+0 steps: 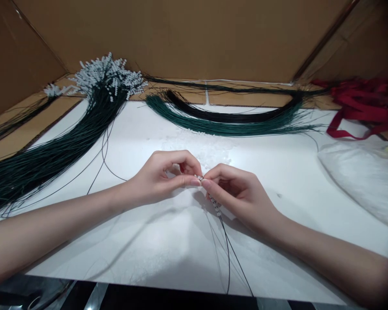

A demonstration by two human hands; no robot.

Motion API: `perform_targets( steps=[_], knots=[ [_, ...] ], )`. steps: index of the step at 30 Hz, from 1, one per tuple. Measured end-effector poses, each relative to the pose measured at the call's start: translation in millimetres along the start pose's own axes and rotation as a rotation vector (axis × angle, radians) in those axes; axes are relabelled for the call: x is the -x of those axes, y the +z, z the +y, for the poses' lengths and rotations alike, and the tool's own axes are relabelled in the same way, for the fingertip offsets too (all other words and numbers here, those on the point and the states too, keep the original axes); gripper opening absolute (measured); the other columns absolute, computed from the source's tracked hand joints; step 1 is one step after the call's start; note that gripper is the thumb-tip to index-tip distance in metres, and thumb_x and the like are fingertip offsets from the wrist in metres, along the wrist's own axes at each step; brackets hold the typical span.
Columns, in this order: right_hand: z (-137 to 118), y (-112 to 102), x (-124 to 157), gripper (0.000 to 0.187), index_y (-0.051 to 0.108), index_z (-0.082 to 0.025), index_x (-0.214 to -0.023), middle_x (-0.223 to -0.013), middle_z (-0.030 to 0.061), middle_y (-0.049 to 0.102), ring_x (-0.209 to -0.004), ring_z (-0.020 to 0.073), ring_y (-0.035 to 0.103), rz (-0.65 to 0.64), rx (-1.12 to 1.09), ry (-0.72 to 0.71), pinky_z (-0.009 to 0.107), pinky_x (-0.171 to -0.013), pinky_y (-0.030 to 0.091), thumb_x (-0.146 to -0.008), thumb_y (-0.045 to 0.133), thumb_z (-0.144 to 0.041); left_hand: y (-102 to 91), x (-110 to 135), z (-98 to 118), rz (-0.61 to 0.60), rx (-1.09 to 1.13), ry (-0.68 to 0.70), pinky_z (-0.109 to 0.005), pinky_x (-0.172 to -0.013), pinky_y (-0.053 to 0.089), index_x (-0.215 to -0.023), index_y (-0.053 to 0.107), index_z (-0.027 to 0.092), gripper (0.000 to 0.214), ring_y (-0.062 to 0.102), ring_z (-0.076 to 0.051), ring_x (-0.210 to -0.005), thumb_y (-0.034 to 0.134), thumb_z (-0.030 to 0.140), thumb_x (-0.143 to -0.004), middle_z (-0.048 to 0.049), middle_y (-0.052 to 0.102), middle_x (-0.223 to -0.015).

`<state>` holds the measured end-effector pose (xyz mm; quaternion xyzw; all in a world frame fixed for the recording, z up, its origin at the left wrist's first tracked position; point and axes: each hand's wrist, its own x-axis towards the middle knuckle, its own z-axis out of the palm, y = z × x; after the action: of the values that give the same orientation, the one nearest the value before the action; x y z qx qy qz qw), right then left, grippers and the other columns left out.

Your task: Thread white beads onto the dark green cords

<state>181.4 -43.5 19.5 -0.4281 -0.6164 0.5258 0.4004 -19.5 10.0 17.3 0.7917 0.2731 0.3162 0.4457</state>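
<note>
Near the middle of the white board, my left hand (173, 174) and my right hand (234, 187) meet fingertip to fingertip. Between their thumbs and forefingers they pinch the top of a strand of small white beads (216, 205) threaded on dark wire. Two dark wire ends (228, 249) hang down from the beads, past the board's front edge. The exact spot where the fingers press is partly hidden. Just behind my hands lie scattered loose white beads (210, 148).
At the left lies a thick bundle of green wires (74, 137) with white beaded tips (108, 75). Black wires (226, 115) and green wires (213, 128) curve along the back. Red ribbon (368, 112) and a clear plastic bag (358, 172) are at the right. Cardboard walls (187, 38) enclose the back.
</note>
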Motion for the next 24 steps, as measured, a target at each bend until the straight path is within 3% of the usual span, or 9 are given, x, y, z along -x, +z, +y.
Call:
perform_targets(
  steps=[24],
  knots=[
    [0.2,-1.7,1.3,0.020,0.065,-0.014,-0.078,-0.065,-0.0006,0.056,-0.059,0.0100,0.048,-0.045,0.083,-0.022,0.024,-0.053,0.036,-0.094,0.059,-0.026,0.6,-3.1,1.9,0.011,-0.041,0.022,-0.020,-0.064,0.047,-0.084,0.066,0.015,0.007,0.059,-0.010,-0.071,0.070,0.019,-0.087,-0.0010,0.066,-0.079]
  ],
)
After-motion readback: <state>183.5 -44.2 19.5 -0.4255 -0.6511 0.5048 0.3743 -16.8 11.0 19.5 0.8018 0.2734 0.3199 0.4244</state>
